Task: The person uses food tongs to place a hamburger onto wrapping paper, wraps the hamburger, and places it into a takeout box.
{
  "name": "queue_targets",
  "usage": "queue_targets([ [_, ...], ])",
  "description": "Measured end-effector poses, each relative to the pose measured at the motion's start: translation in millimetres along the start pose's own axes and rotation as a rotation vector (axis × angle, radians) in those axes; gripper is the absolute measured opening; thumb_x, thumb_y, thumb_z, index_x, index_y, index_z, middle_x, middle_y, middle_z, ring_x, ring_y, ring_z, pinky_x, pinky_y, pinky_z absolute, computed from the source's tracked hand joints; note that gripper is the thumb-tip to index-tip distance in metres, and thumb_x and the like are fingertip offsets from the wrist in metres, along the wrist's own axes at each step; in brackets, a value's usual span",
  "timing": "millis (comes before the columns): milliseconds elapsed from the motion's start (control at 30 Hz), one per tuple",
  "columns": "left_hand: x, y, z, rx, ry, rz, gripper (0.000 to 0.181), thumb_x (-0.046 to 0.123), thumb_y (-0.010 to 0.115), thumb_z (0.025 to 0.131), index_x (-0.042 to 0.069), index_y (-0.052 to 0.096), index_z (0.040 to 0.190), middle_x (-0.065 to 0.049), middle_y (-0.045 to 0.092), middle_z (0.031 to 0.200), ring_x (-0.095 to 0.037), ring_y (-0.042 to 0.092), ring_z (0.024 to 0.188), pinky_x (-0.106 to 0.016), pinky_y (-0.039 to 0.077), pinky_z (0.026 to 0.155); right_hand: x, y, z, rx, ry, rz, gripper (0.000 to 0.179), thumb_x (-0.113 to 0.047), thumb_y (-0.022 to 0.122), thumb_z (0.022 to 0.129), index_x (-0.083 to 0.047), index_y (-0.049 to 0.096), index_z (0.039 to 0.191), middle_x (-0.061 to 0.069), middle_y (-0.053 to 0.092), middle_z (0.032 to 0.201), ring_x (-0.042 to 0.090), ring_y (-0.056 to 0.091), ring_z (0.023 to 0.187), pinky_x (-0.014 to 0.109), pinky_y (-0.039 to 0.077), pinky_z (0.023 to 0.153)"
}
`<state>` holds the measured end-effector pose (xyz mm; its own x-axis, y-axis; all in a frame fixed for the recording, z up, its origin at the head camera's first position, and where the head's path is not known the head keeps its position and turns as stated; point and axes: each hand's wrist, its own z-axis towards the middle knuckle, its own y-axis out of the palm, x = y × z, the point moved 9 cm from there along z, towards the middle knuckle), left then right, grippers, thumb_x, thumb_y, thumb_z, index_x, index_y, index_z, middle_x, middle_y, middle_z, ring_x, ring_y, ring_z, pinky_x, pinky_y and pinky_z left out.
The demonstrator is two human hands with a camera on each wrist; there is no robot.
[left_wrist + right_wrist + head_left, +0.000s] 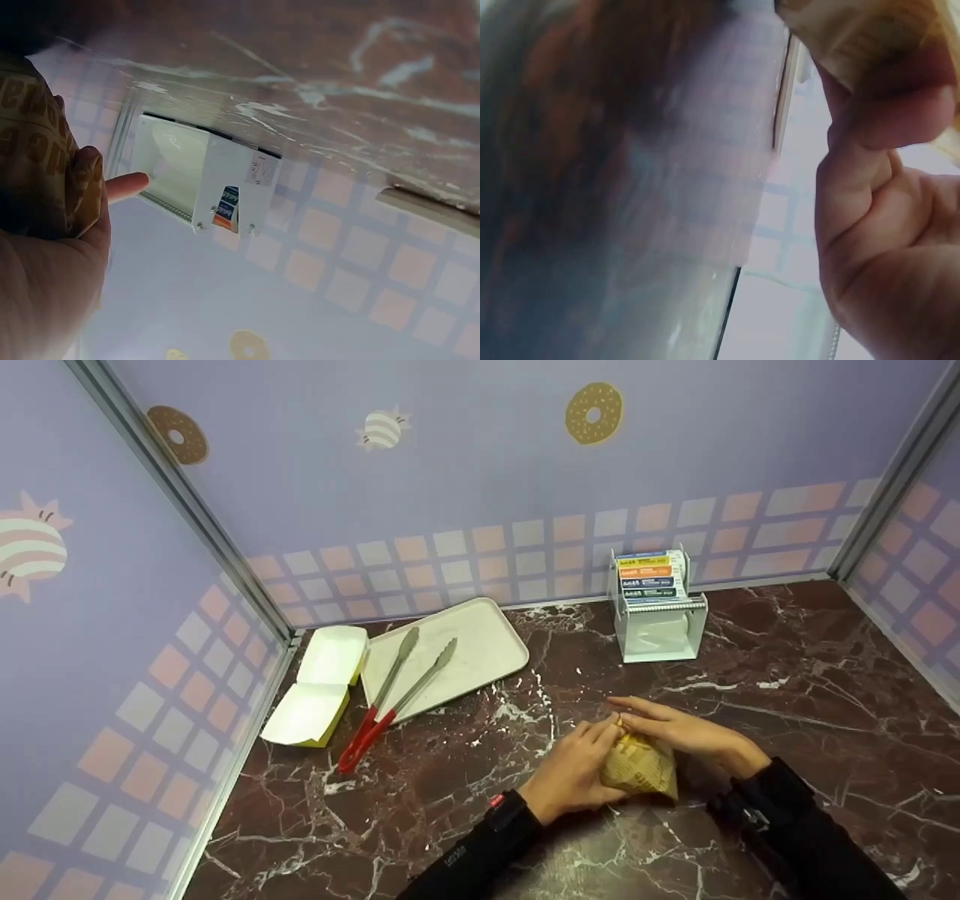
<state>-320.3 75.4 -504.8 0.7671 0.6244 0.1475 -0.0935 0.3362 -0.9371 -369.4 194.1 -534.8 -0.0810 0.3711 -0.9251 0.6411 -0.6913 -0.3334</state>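
A bundle wrapped in brown printed paper [639, 767] is between both hands on the dark marbled table; what the paper covers is hidden. My left hand [574, 769] grips its left side, thumb low and fingers near the top. From the other side, my right hand [686, 733] reaches over the top, its fingers at the paper's fold. In the right wrist view, the right thumb [907, 120] bends against the wrapping paper [870, 37]. Paper with dark lettering [34, 142] fills the left edge of the left wrist view, against the left palm.
Tongs with red handles [367, 739] lean across a pale tray [487, 641] at the back left. Beside them sits an opened yellow-and-white carton [307, 712]. A white label dispenser [660, 634] with coloured label rolls stands near the back wall.
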Motion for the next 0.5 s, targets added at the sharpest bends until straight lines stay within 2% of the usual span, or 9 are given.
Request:
queue_targets([
  [133,-11.5,-5.4,1.2,0.018,-0.066,-0.153,0.087,0.043,0.093,0.073,0.008,0.049,0.141,-0.010,0.047,0.157,-0.024,0.057,0.134,-0.038,0.046,0.116,3.6,-2.3,0.0,-0.020,0.022,0.123,0.063,-0.043,0.032,0.113,-0.008,0.021,0.165,0.027,0.030,0.165,0.041,0.043,0.145,0.058,0.040,0.118],
  [200,-18.5,-9.2,2.3,0.043,-0.094,-0.226,0.084,0.040,0.094,0.071,0.010,0.051,0.137,-0.006,0.049,0.151,-0.020,0.058,0.130,-0.034,0.048,0.113,2.5,-2.7,1.2,-0.037,0.007,0.187,0.063,-0.044,0.028,0.114,-0.006,0.023,0.164,0.026,0.037,0.162,0.036,0.051,0.140,0.051,0.046,0.114],
  [267,-23.7,-12.3,2.4,0.067,-0.105,-0.277,0.084,0.038,0.096,0.070,0.010,0.052,0.136,-0.003,0.052,0.141,-0.017,0.059,0.122,-0.030,0.051,0.108,2.7,-3.4,2.0,-0.040,-0.001,0.204,0.062,-0.045,0.025,0.114,-0.006,0.028,0.163,0.023,0.047,0.156,0.030,0.059,0.131,0.044,0.051,0.108],
  [333,-27.2,-13.5,2.5,0.068,-0.111,-0.303,0.083,0.037,0.096,0.070,0.010,0.053,0.135,-0.002,0.053,0.134,-0.015,0.060,0.116,-0.026,0.052,0.104,2.6,-4.1,2.3,-0.035,-0.008,0.200,0.062,-0.045,0.025,0.114,-0.006,0.032,0.161,0.021,0.052,0.152,0.027,0.061,0.127,0.040,0.052,0.106],
  [400,-29.9,-13.6,2.7,0.052,-0.119,-0.311,0.083,0.039,0.095,0.070,0.011,0.053,0.136,-0.001,0.054,0.131,-0.013,0.061,0.113,-0.024,0.052,0.101,2.7,-5.2,2.2,-0.014,-0.013,0.171,0.061,-0.044,0.028,0.114,-0.005,0.032,0.161,0.020,0.050,0.154,0.023,0.060,0.127,0.036,0.050,0.106],
  [500,-35.0,-13.0,2.1,0.017,-0.151,-0.336,0.082,0.040,0.094,0.071,0.013,0.054,0.138,0.000,0.055,0.129,-0.012,0.061,0.109,-0.021,0.053,0.097,2.4,-3.4,1.6,-0.003,-0.010,0.179,0.062,-0.041,0.034,0.113,-0.003,0.028,0.162,0.025,0.039,0.161,0.024,0.056,0.131,0.035,0.048,0.108],
])
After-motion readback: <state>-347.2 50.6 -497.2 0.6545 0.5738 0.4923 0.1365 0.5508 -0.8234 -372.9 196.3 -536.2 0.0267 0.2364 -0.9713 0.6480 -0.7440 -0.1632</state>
